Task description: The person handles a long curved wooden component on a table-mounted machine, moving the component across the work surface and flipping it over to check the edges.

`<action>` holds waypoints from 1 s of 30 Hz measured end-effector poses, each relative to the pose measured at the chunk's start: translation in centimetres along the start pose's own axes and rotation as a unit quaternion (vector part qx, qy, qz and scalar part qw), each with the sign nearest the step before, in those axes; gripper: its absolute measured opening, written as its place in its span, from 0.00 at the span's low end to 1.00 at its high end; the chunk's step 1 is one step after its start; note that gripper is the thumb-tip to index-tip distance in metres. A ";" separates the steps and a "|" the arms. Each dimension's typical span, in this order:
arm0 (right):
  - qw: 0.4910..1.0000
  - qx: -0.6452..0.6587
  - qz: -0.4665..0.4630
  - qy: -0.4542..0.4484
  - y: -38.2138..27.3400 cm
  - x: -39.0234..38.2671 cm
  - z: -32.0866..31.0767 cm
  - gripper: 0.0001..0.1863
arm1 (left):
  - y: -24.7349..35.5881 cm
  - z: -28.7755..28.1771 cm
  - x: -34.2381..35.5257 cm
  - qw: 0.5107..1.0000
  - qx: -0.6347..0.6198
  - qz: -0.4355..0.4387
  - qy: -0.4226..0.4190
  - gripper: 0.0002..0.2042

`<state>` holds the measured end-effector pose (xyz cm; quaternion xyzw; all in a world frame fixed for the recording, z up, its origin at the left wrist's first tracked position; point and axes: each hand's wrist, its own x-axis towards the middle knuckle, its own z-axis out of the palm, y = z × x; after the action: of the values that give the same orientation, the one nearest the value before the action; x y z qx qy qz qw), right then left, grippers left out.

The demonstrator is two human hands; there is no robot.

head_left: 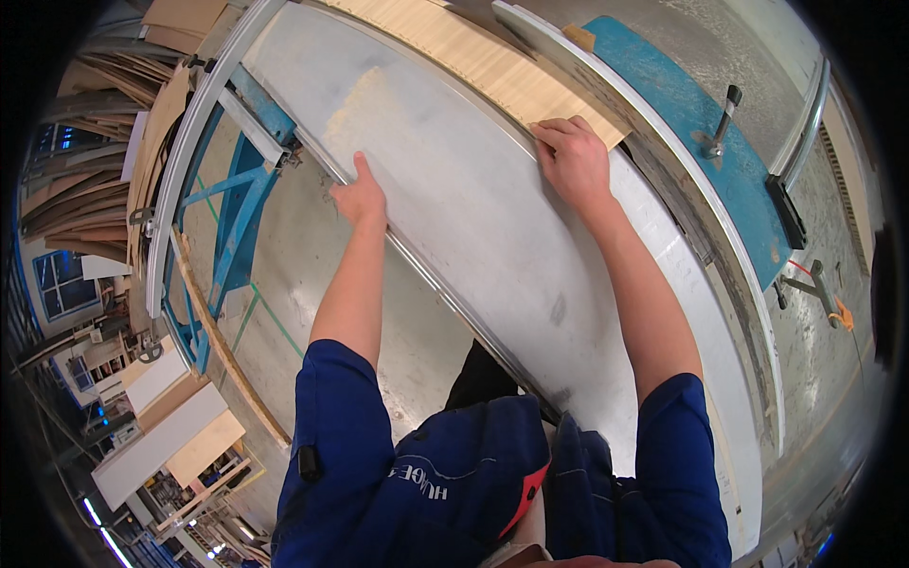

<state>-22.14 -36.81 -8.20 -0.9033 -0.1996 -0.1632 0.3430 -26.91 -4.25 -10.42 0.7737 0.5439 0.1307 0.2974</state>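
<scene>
A long grey metal machine table (454,189) stretches away in front of my body. My left hand (362,197) rests at its left metal edge, the thumb lying on top and the fingers curled over the side, partly hidden. On the far right of the table lies a long light wooden board (530,80) with visible grain. My right hand (576,163) is at the near end of this board, its bent fingers closed on the board's left edge. The right thumb is mostly hidden.
A teal plate (682,133) with a black-handled clamp lever (725,118) sits beyond the long metal rail (663,142) at right. Leftward stand a blue steel frame (237,204), a curved grey rail (180,189) and stacked wooden sheets (80,204). An orange-handled tool (838,314) hangs far right.
</scene>
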 end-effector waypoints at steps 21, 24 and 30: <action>1.000 -0.010 0.011 -0.016 0.4 1.9 2.1 0.08 | 0.9 1.0 2.2 1.000 0.022 -0.013 0.000 0.50; 1.000 -0.009 0.008 -0.013 0.4 2.3 2.3 0.08 | 0.6 1.4 2.9 1.000 0.028 -0.013 0.002 0.50; 1.000 -0.006 0.005 -0.003 0.6 2.7 2.9 0.08 | 1.4 1.2 2.8 1.000 0.003 -0.022 -0.009 0.52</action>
<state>-19.04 -34.52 -9.44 -0.9069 -0.1945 -0.1602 0.3377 -24.11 -2.35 -10.86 0.7638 0.5581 0.1156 0.3030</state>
